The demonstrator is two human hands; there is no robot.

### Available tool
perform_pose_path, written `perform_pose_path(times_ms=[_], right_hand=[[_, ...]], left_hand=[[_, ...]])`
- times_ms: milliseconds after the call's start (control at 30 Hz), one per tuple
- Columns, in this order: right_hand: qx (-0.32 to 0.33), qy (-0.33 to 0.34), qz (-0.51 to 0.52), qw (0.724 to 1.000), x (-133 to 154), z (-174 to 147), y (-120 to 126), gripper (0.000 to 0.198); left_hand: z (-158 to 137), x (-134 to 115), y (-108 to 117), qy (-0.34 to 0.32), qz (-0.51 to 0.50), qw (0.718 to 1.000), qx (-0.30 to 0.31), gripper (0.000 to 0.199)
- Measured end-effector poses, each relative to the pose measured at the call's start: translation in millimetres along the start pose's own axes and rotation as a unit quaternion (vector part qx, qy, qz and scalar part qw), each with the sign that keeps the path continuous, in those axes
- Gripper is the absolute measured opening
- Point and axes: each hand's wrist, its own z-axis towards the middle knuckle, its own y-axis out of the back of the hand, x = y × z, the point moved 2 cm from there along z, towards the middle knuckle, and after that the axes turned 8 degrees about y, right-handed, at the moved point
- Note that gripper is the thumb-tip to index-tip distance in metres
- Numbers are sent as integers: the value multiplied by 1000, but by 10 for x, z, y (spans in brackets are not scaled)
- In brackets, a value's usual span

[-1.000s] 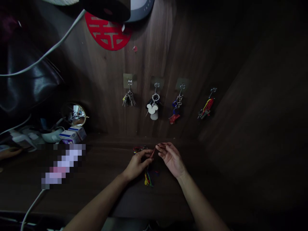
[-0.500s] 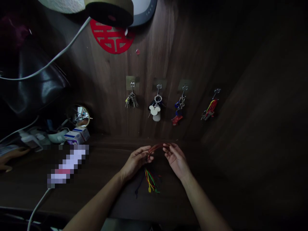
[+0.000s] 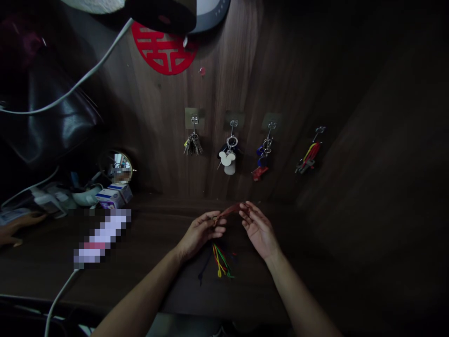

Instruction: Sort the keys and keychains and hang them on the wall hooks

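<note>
A thin reddish-brown bundle of cord-like strands [image 3: 231,210] arches between my two hands, just above the table. My left hand [image 3: 199,231] pinches its left end between thumb and fingers. At the other end, the fingertips of my right hand [image 3: 258,229] close on it. Several coloured cable ties [image 3: 220,262] in yellow, green and red lie on the dark table below, nearest my left hand. A dark blue tie [image 3: 201,274] sits to their left, and a small red and blue piece [image 3: 234,254] to their right.
Key bunches [image 3: 193,144] hang from hooks on the wooden back wall. Left, a white power strip, partly pixelated [image 3: 101,238], trails a white cable [image 3: 58,299]. Small boxes [image 3: 114,194] and a round mirror [image 3: 122,164] stand behind it. Another person's hand [image 3: 19,228] appears at far left.
The strand bundle now looks flatter and slightly twisted between my hands, its right end a little higher. The other person's hand at far left has shifted slightly. The whole view has moved a little.
</note>
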Motion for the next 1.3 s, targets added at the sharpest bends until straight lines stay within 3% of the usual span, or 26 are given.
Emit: perform_pose_path(times_ms=[267, 567, 733, 933, 1067, 1300], right_hand=[[30, 17, -21, 999, 20, -18, -19, 46], [21, 17, 6, 1000, 34, 12, 34, 42], [7, 12, 22, 1000, 62, 9, 56, 36], [-7, 31, 6, 999, 93, 18, 71, 35], [-22, 28, -19, 999, 50, 31, 74, 37], [-43, 19, -61, 997, 8, 47, 111, 18]], left_hand=[[-1, 3, -16, 24, -18, 999, 27, 34], [1, 10, 7, 15, -15, 998, 55, 34], [4, 32, 20, -9, 20, 999, 38, 32], [46, 53, 71, -60, 44, 997, 13, 55], [58, 41, 85, -81, 75, 994, -24, 58], [45, 2, 71, -82, 83, 992, -44, 60]])
